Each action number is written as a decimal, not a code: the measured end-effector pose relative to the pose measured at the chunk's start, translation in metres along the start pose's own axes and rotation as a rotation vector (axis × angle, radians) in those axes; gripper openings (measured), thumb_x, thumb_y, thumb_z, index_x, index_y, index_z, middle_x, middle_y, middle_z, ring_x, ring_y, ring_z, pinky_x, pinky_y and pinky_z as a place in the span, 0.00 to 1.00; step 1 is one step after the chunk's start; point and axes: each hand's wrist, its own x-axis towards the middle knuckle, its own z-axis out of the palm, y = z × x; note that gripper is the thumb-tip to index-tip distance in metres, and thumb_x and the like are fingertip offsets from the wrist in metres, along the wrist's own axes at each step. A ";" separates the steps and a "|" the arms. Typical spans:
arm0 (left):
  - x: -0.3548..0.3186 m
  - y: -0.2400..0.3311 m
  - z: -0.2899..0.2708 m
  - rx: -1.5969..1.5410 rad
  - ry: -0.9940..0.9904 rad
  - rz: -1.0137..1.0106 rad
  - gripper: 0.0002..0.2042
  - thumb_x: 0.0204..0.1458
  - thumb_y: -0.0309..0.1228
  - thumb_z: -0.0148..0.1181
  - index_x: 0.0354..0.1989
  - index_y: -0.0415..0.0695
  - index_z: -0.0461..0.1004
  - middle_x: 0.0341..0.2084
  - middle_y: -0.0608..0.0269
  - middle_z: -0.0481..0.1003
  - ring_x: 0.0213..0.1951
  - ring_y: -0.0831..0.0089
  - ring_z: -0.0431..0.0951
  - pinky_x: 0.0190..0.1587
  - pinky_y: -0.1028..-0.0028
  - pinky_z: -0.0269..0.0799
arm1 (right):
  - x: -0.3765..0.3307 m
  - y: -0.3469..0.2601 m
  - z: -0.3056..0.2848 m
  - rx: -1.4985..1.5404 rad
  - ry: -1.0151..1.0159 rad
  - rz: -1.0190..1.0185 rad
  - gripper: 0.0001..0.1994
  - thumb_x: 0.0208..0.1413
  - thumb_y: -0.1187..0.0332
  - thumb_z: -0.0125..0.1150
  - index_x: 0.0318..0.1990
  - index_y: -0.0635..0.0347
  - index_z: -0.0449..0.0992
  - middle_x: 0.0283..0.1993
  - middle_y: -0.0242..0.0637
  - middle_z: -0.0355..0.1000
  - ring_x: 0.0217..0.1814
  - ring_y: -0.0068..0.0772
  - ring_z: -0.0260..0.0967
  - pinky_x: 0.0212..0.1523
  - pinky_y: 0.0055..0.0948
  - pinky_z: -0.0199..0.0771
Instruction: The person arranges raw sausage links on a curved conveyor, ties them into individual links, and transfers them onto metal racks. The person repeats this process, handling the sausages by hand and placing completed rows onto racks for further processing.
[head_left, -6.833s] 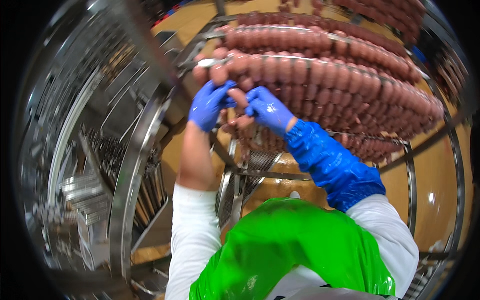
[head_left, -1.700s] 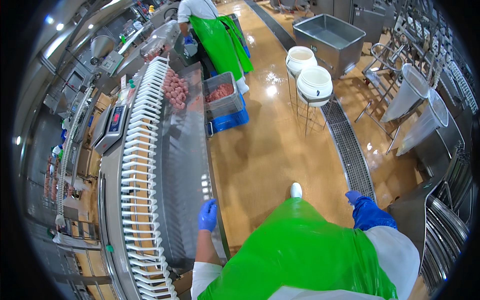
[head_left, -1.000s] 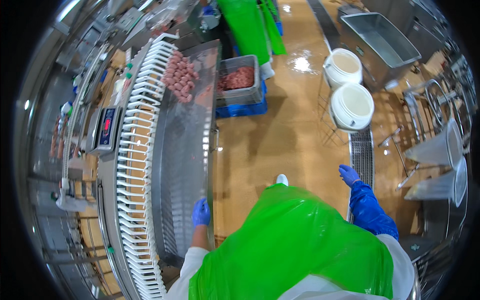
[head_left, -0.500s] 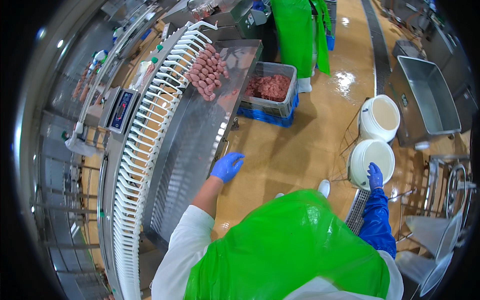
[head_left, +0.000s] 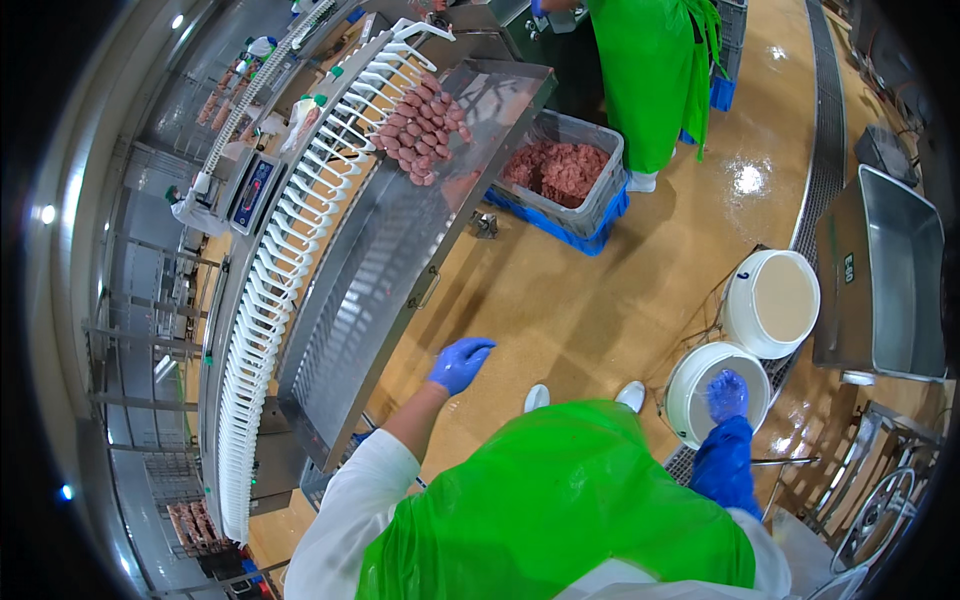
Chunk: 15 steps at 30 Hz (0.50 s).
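Blue-gloved left hand [head_left: 460, 363] hangs empty, fingers loosely apart, beside the steel worktop [head_left: 400, 260], right hand [head_left: 727, 394] likewise empty over a white bucket [head_left: 692, 385]; soft, slippery sausage links [head_left: 422, 120] lie at its far end, best gathered underneath.

So there's this long steel tabletop [head_left: 400, 260] with just a bunch of sausage links [head_left: 420, 130] at its far end, and on the tan floor [head_left: 590, 300] you've got a grey meat crate [head_left: 570, 180] and two white buckets [head_left: 770, 300].
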 end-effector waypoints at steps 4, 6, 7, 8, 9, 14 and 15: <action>0.050 0.099 0.044 -0.630 -0.376 -0.041 0.14 0.59 0.32 0.52 0.50 0.38 0.72 0.45 0.57 0.75 0.47 0.71 0.75 0.52 0.72 0.71 | -0.160 0.093 0.199 -1.581 -0.683 -0.503 0.04 0.52 0.73 0.59 0.27 0.61 0.70 0.28 0.34 0.70 0.32 0.32 0.70 0.37 0.31 0.74; 0.059 0.147 0.049 -0.765 -0.634 0.050 0.16 0.59 0.34 0.52 0.52 0.39 0.71 0.47 0.57 0.74 0.49 0.69 0.74 0.54 0.71 0.69 | -0.204 0.128 0.262 -0.769 -0.766 0.470 0.16 0.59 0.60 0.53 0.42 0.67 0.76 0.41 0.45 0.74 0.47 0.43 0.72 0.54 0.41 0.69; 0.056 0.165 0.044 -0.839 -0.746 0.085 0.17 0.60 0.35 0.52 0.53 0.39 0.70 0.48 0.58 0.74 0.50 0.69 0.74 0.55 0.70 0.68 | -0.230 0.143 0.309 -1.008 -1.029 0.429 0.17 0.59 0.60 0.53 0.47 0.66 0.74 0.47 0.46 0.72 0.52 0.44 0.70 0.57 0.43 0.65; 0.053 0.175 0.035 -0.834 -0.871 0.123 0.18 0.60 0.37 0.51 0.54 0.40 0.70 0.50 0.57 0.72 0.52 0.68 0.72 0.56 0.68 0.67 | -0.245 0.158 0.342 -1.239 -1.297 0.369 0.20 0.60 0.60 0.52 0.52 0.66 0.72 0.52 0.47 0.71 0.56 0.46 0.67 0.61 0.45 0.62; 0.046 0.181 0.028 -0.836 -0.978 0.158 0.19 0.60 0.38 0.51 0.55 0.41 0.69 0.51 0.56 0.71 0.53 0.68 0.71 0.58 0.67 0.65 | -0.245 0.178 0.357 -1.292 -1.491 0.225 0.21 0.60 0.59 0.51 0.54 0.64 0.71 0.54 0.48 0.70 0.58 0.46 0.66 0.62 0.44 0.60; 0.031 0.098 0.020 -0.588 -1.000 0.451 0.25 0.60 0.45 0.47 0.62 0.43 0.63 0.59 0.53 0.65 0.60 0.65 0.63 0.63 0.63 0.56 | -0.179 0.227 0.344 -1.668 -1.503 0.428 0.24 0.62 0.54 0.47 0.60 0.60 0.66 0.59 0.48 0.66 0.63 0.46 0.62 0.64 0.38 0.57; 0.027 0.074 0.014 -0.436 -1.136 0.272 0.26 0.60 0.46 0.46 0.63 0.44 0.61 0.61 0.53 0.63 0.62 0.64 0.61 0.63 0.62 0.55 | -0.153 0.225 0.333 -1.907 -1.256 0.608 0.25 0.62 0.54 0.47 0.60 0.60 0.66 0.60 0.48 0.65 0.64 0.45 0.61 0.64 0.36 0.57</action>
